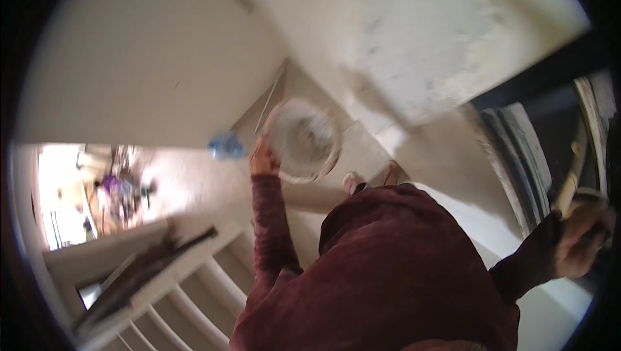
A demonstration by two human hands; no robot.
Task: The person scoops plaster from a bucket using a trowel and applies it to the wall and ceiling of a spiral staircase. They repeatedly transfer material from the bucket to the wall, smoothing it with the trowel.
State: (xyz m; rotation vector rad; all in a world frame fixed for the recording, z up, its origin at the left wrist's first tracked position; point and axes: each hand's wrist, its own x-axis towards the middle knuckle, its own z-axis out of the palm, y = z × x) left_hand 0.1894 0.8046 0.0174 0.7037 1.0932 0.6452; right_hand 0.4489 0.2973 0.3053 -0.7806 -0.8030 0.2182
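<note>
My left hand (264, 159) grips the rim of a round, pale basin (337, 150), fingers closed over its left edge. Inside the basin lies a whitish-grey, paste-like mix (307, 136) with a darker patch. At the far right my right hand (582, 238) is curled beside a dark recess in the wall. Its fingers are dim and partly cut off by the picture's rim, so what they hold is unclear. A tan, stick-like piece (569, 186) stands right above that hand. The wall ahead bears a rough, whitish-grey patch (420, 47).
Stairs (171, 315) with pale steps run at the lower left, beside a dark rail-like piece (174, 247). A blue plastic bottle (226, 146) is left of the basin. A bright opening (65, 189) with blurred objects lies further left. My feet (352, 181) are on the pale floor.
</note>
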